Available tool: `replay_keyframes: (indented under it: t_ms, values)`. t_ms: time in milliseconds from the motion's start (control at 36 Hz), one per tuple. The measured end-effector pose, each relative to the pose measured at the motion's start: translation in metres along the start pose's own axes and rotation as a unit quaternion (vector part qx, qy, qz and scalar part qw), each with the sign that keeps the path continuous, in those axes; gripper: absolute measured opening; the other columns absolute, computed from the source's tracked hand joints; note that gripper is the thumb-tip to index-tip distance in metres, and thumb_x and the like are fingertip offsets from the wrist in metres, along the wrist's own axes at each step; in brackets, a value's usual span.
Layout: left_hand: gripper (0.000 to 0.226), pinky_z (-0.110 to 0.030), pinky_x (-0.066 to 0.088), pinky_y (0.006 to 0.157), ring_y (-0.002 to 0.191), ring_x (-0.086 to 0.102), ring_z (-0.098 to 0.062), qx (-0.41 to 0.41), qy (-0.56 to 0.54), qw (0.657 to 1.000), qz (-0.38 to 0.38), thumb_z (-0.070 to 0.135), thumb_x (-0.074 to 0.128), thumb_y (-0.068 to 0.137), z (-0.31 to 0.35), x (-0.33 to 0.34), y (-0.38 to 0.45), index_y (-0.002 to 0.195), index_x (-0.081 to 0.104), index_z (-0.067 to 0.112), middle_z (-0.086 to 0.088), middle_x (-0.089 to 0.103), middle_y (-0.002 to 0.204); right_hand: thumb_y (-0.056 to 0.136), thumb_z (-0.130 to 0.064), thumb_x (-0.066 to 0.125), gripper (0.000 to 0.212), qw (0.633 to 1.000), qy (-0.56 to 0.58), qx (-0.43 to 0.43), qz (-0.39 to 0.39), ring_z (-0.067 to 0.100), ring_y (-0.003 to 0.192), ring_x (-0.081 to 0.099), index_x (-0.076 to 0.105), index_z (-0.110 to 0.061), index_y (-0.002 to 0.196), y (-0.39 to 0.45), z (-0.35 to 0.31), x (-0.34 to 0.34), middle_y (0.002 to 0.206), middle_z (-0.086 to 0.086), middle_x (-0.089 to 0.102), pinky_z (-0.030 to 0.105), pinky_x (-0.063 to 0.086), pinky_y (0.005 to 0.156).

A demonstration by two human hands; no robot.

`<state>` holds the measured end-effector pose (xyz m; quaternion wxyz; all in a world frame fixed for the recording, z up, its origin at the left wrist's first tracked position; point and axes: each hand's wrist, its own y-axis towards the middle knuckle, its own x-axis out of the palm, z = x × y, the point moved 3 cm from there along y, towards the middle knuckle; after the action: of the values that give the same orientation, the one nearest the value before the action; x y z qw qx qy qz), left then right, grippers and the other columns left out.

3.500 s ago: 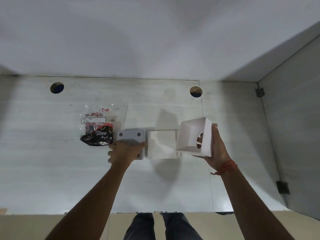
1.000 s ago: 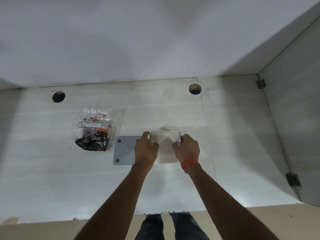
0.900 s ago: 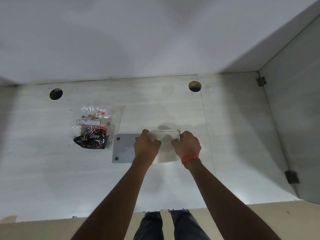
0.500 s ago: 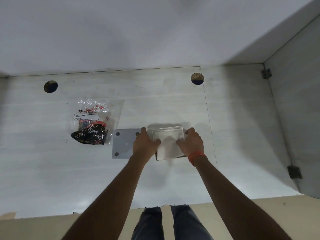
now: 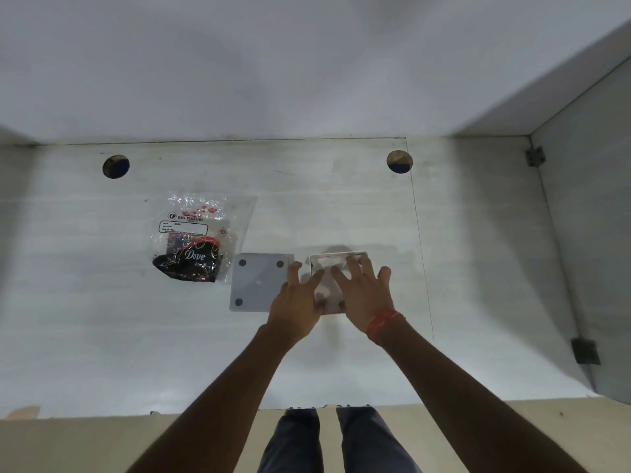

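Note:
A small white box (image 5: 330,268) stands on the pale desk (image 5: 341,206), its open top rim showing at the far side. My left hand (image 5: 296,301) lies at its left side with straight, spread fingers. My right hand (image 5: 362,292) lies over its right side, fingers spread and straight across the top. A red thread band circles my right wrist. Just left of the box a flat grey square plate (image 5: 256,285) with dark round dots lies on the desk, partly under my left hand.
A clear plastic bag (image 5: 198,240) holding a dark "Dove" packet lies left of the plate. Two round cable holes (image 5: 116,166) (image 5: 399,161) sit near the back wall. A side panel (image 5: 587,233) with hinges closes the right. My legs show below the front edge.
Earlier my right hand held the white box up in the air; then both hands gripped it on the desk. Now the fingers of both hands have straightened and spread over the box.

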<state>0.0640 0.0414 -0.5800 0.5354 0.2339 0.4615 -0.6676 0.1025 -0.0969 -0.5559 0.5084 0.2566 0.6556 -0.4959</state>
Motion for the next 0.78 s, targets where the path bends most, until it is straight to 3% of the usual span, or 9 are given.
replay_keyframes:
  t_ms: [83,139,222,278,389,528,639,722,778]
  values:
    - [0.043,-0.046,0.054,0.094,0.121,0.055,-0.027,-0.002,-0.108,0.978,0.177,0.04,0.061,0.09,-0.01,-0.018,-0.018,0.129,0.059,0.021,-0.011,0.048,0.139,0.061,-0.03,0.084,0.059,0.996,0.072,0.019,0.055,0.034,0.108,0.06,0.065,-0.021,0.116,-0.011,0.008,-0.005,0.117,0.009,0.066,0.046,0.045,0.075]
    - [0.05,-0.052,0.05,0.097,0.127,0.047,-0.031,-0.091,-0.109,0.955,0.259,0.04,0.065,0.086,-0.026,-0.023,-0.029,0.131,0.055,0.018,-0.014,0.047,0.139,0.07,-0.026,0.079,0.048,0.983,0.142,0.054,0.108,0.033,0.107,0.061,0.066,-0.018,0.116,-0.02,0.014,-0.007,0.115,0.006,0.068,0.045,0.046,0.077]
    - [0.098,-0.064,0.036,0.105,0.139,0.026,-0.045,-0.281,-0.041,0.947,0.152,0.047,0.076,0.068,-0.05,-0.017,-0.032,0.145,0.025,0.015,-0.024,0.025,0.151,0.077,-0.019,0.073,0.042,0.958,0.23,0.093,0.141,0.034,0.105,0.06,0.065,-0.014,0.118,-0.029,0.016,-0.006,0.11,0.007,0.069,0.045,0.047,0.081]
    - [0.114,-0.065,0.035,0.104,0.135,0.028,-0.044,-0.326,-0.035,0.942,0.072,0.052,0.077,0.059,-0.059,-0.014,-0.029,0.145,0.012,0.015,-0.022,0.025,0.147,0.08,-0.018,0.07,0.039,0.949,0.262,0.103,0.14,0.034,0.104,0.06,0.064,-0.013,0.118,-0.031,0.012,-0.005,0.109,0.008,0.07,0.044,0.046,0.084]
    - [0.121,-0.056,0.044,0.094,0.119,0.04,-0.043,-0.314,-0.035,0.945,0.084,0.051,0.081,0.052,-0.061,-0.014,-0.025,0.144,0.014,0.011,-0.023,0.035,0.133,0.082,-0.016,0.066,0.032,0.933,0.314,0.086,0.151,0.033,0.096,0.062,0.066,-0.011,0.114,-0.033,-0.001,-0.007,0.106,0.009,0.071,0.042,0.049,0.085]
    - [0.118,-0.051,0.037,0.103,0.127,0.035,-0.045,-0.359,-0.136,0.909,0.164,0.049,0.079,0.055,-0.048,-0.022,-0.034,0.145,0.018,0.002,-0.027,0.037,0.139,0.09,-0.022,0.062,0.028,0.915,0.372,0.061,0.146,0.025,0.099,0.062,0.065,-0.013,0.116,-0.038,-0.021,-0.015,0.113,0.005,0.069,0.034,0.051,0.09]
    - [0.119,-0.051,0.03,0.111,0.134,0.034,-0.041,-0.248,-0.144,0.924,0.255,0.052,0.084,0.058,-0.006,-0.031,-0.061,0.145,0.022,0.0,-0.026,0.038,0.142,0.096,-0.035,0.057,0.037,0.855,0.507,0.074,0.076,0.012,0.099,0.064,0.056,-0.018,0.129,-0.042,-0.04,-0.025,0.124,-0.001,0.064,0.006,0.044,0.077]
    - [0.118,-0.052,0.03,0.115,0.14,0.028,-0.038,-0.193,-0.163,0.942,0.222,0.039,0.089,0.061,0.035,-0.024,-0.072,0.15,0.02,0.003,-0.022,0.032,0.15,0.098,-0.033,0.054,0.034,0.807,0.571,0.12,0.09,0.01,0.103,0.062,0.055,-0.019,0.13,-0.044,-0.038,-0.032,0.119,-0.004,0.063,0.006,0.051,0.076]
    - [0.116,-0.047,0.035,0.112,0.138,0.03,-0.033,-0.178,-0.193,0.944,0.197,0.039,0.089,0.062,0.051,-0.018,-0.07,0.151,0.022,0.008,-0.016,0.034,0.15,0.099,-0.031,0.052,0.032,0.814,0.539,0.177,0.127,0.009,0.099,0.058,0.057,-0.017,0.127,-0.044,-0.023,-0.031,0.115,-0.003,0.06,0.008,0.05,0.077]
